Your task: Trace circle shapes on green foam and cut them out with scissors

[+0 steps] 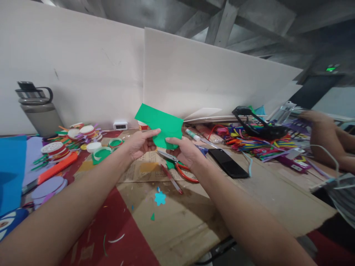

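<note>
A sheet of green paper (163,123) is raised above the table between my two hands. My left hand (141,144) pinches its lower left part, with the thumb on the front. On the lower right, my right hand (187,149) grips the sheet, its thumb also on the front. Scissors with orange handles (187,173) lie beneath my right hand, their blades partly showing. Beside them is a red pen (172,180). A blue flower-shaped cutout (160,198) and a small green scrap (152,216) lie nearer to me.
To the right are a black phone (229,163), a glue stick (192,134) and heaped colourful pipe cleaners (241,144). On the left stand a bottle (41,114), paper rolls (55,151) and an orange cutter (58,168). Another person's arm (323,136) is at far right.
</note>
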Tool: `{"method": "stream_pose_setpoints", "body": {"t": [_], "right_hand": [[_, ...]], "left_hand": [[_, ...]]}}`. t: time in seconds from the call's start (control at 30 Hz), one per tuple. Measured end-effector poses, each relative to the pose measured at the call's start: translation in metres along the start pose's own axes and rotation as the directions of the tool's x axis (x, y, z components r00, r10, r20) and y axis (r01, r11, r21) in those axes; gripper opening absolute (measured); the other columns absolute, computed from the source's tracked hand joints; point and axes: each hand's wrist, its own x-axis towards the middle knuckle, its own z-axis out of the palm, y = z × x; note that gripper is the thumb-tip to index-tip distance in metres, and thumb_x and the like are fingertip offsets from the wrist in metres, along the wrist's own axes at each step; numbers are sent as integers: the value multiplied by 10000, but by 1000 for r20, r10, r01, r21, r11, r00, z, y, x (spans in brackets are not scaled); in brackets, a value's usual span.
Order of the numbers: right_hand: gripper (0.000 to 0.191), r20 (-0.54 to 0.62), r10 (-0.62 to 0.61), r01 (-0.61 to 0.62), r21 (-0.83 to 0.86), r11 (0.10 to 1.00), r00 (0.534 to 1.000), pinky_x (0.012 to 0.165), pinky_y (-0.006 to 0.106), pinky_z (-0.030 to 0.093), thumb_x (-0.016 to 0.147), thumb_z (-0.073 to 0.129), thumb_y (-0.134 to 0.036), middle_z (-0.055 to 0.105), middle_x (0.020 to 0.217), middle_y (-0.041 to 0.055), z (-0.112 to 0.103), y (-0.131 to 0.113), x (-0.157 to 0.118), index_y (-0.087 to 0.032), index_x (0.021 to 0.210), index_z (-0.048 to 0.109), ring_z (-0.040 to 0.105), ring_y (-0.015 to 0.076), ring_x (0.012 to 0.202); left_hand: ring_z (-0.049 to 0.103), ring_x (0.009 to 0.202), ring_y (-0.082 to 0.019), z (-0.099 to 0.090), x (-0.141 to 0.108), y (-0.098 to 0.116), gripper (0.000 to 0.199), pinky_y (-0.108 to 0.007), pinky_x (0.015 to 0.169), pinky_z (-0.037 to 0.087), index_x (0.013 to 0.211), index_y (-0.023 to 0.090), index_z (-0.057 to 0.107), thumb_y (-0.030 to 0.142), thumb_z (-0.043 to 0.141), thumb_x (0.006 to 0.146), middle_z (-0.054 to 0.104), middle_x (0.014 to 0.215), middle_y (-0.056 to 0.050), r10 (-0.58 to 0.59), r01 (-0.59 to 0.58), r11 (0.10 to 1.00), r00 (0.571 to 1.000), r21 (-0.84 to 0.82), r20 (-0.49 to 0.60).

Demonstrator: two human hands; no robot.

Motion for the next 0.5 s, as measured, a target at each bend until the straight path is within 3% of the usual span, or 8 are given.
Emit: {"method": "stream_pose_setpoints", "body": {"t": [0.17, 0.33, 0.5], "right_hand": [[292, -39, 83, -81, 48, 996, 996, 608, 255, 480, 556, 757, -180, 692, 860, -22, -1, -1, 1, -206, 818, 632, 607, 123, 720], [319, -15, 0, -1, -45, 999, 1000, 676, 287, 503, 524, 761, -195, 706, 852, -13, 0, 1, 1, -203, 824, 652, 620, 140, 728], [336, 80, -88, 96, -109, 989, 993, 812, 345, 507, 535, 763, -236, 733, 856, 43, -1, 6, 2, -170, 857, 690, 656, 179, 768]], "left_hand": [[602, 557, -133, 2, -2, 6, 257, -246, 507, 475, 736, 161, 660, 316, 839, 635, 674, 699, -46, -33, 29, 995, 999, 93, 43], [574, 545, -109, 0, -2, 3, 366, -244, 519, 462, 732, 143, 636, 356, 881, 562, 651, 688, -31, -14, 13, 968, 1000, 251, 3], [617, 630, -141, -6, 5, -8, 396, -297, 600, 486, 740, 144, 608, 305, 898, 523, 677, 773, -46, 9, 2, 963, 999, 270, -42]]}}
